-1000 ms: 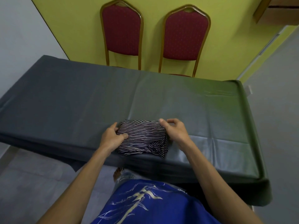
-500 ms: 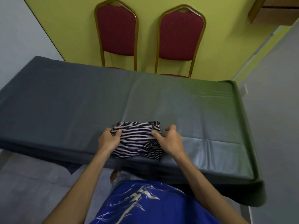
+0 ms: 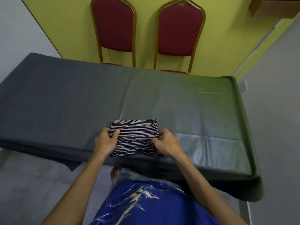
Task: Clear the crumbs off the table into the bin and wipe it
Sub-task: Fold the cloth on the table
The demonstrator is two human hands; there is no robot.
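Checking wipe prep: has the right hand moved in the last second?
Yes. The right hand slid along the striped cloth toward the near edge of the table.

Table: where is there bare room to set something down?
The table is bare left of the striped cloth, right of it, and behind it toward the chairs. Crowded only where the left hand and right hand grip it.

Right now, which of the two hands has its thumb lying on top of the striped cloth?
The left hand: its thumb lies across the striped cloth, while the right hand pinches the cloth's right edge.
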